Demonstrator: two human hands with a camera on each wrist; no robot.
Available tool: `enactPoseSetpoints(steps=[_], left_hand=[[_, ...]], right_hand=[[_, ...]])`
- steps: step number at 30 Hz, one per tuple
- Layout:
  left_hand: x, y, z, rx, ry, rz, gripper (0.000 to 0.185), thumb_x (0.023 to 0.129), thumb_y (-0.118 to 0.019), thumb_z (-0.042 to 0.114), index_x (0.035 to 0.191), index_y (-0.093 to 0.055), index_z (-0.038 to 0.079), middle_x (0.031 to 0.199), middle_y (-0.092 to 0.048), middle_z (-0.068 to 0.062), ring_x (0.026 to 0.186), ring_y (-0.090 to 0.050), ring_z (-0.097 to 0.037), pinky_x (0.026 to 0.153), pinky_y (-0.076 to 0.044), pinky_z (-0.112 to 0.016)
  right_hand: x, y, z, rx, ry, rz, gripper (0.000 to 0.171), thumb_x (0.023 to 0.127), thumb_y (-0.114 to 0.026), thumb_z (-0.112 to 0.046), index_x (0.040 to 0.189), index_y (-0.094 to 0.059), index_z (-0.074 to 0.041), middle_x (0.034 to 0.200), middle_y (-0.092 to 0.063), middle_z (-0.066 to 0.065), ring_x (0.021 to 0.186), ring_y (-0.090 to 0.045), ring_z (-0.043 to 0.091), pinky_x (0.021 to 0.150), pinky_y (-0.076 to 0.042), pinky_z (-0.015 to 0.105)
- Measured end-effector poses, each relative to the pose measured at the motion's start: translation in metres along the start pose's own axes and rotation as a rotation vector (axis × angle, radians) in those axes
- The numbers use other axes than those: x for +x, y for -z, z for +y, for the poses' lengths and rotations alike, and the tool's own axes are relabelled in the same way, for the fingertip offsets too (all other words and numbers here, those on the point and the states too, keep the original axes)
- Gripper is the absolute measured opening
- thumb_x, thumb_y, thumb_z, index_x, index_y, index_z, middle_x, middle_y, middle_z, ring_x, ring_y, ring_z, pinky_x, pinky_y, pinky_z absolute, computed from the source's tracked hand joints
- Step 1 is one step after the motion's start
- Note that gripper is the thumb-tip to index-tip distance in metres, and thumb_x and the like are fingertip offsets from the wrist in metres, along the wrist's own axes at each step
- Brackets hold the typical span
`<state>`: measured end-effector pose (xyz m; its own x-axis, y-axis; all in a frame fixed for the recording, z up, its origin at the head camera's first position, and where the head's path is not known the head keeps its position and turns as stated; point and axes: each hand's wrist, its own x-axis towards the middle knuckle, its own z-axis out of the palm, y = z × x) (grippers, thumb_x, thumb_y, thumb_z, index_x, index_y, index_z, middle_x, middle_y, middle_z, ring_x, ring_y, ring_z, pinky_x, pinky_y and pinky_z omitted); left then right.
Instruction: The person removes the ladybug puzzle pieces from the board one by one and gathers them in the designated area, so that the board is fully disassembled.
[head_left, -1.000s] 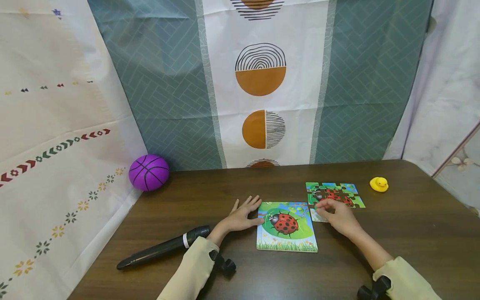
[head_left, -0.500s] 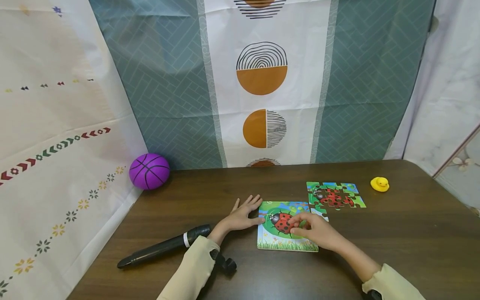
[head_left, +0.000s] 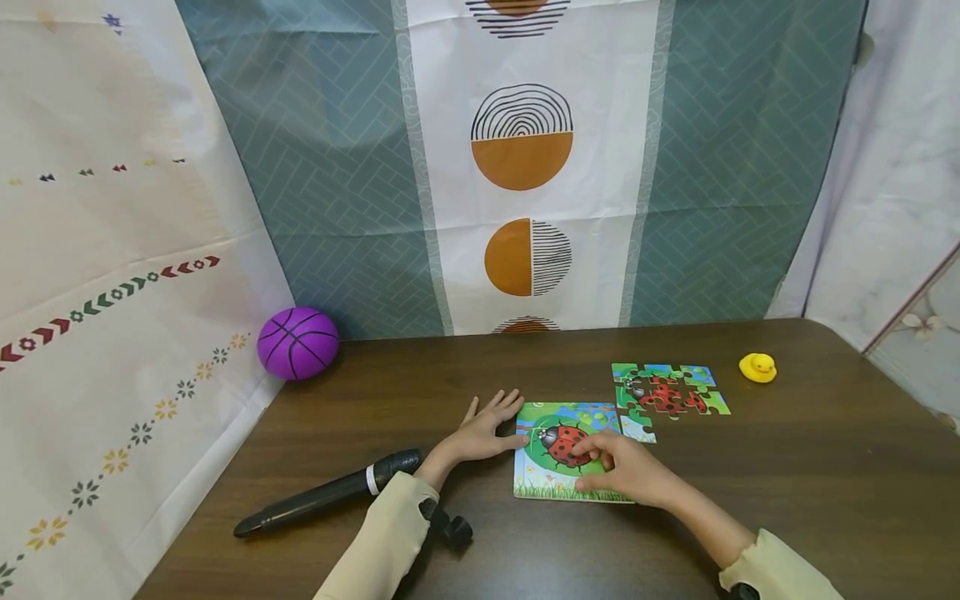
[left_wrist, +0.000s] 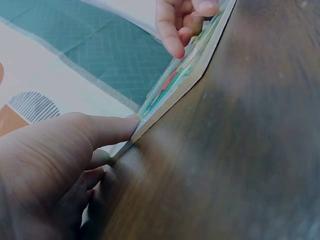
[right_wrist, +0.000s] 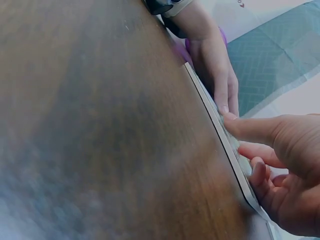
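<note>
A square puzzle board (head_left: 543, 483) with a red ladybug picture lies flat on the table in the head view. At its left edge rests my left hand (head_left: 483, 433), fingers spread and the thumb touching the border; the left wrist view shows that thumb on the edge of the board (left_wrist: 200, 62). My right hand (head_left: 626, 471) is over the board's right half, with thumb and forefinger apart and the other fingers loosely bent. No piece shows between them. Just beyond the board's right corner lies a partly joined ladybug jigsaw (head_left: 663, 396), with a pale piece (head_left: 636, 428) at its lower left.
A black marker-shaped object (head_left: 330, 496) with a white band lies left of the left forearm. The purple ball (head_left: 298, 343) sits at the table's back left corner, and a yellow rubber duck (head_left: 758, 367) stands at the back right. Patterned cloths hang behind the table (head_left: 810, 467).
From the jigsaw's lower edge, my right hand has moved left and nearer onto the ladybug board, and its thumb and forefinger have spread apart. The left hand has stayed in place.
</note>
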<state>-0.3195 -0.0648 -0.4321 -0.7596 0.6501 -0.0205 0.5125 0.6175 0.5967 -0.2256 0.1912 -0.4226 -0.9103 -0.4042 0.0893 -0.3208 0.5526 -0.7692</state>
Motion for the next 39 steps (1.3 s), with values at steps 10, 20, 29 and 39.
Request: enactPoseSetpoints(steps=[10,20,29,39], left_hand=[[-0.0003,0.0000,-0.0012,-0.004,-0.004,0.000,0.072,0.092,-0.053,0.043,0.149,-0.024,0.011,0.159,-0.014,-0.006,0.148,-0.005,-0.029,0.113,0.009,-0.061],[-0.0006,0.0007,-0.0012,-0.004,-0.015,-0.004,0.073,0.092,-0.053,0.045,0.149,-0.024,0.010,0.159,-0.014,-0.007,0.148,-0.004,-0.029,0.112,0.009,-0.062],[-0.0020,-0.0003,-0.0012,-0.010,-0.009,-0.003,0.073,0.092,-0.054,0.044,0.149,-0.024,0.010,0.159,-0.014,-0.007,0.148,-0.004,-0.029,0.113,0.009,-0.062],[-0.0009,0.0007,0.0014,0.000,0.006,0.000,0.071,0.091,-0.054,0.042,0.149,-0.025,0.012,0.159,-0.015,-0.006,0.148,-0.004,-0.029,0.113,0.008,-0.062]], right_hand=[[-0.0004,0.0007,-0.0005,-0.030,0.006,-0.004,0.039,0.075,-0.077,-0.031,0.101,-0.063,-0.006,0.084,-0.045,0.003,0.066,-0.035,0.003,0.058,-0.034,0.020],[-0.0017,0.0015,-0.0043,-0.032,0.003,-0.050,0.036,0.078,-0.075,-0.030,0.100,-0.059,-0.006,0.086,-0.043,0.003,0.066,-0.034,0.004,0.058,-0.034,0.021],[-0.0018,0.0004,-0.0035,-0.058,0.016,-0.070,0.036,0.080,-0.073,-0.029,0.101,-0.054,-0.007,0.090,-0.043,0.004,0.071,-0.038,0.007,0.061,-0.035,0.020],[-0.0009,0.0014,-0.0023,-0.042,0.033,-0.072,0.039,0.080,-0.073,-0.031,0.103,-0.051,-0.008,0.090,-0.050,0.004,0.066,-0.039,0.004,0.059,-0.036,0.020]])
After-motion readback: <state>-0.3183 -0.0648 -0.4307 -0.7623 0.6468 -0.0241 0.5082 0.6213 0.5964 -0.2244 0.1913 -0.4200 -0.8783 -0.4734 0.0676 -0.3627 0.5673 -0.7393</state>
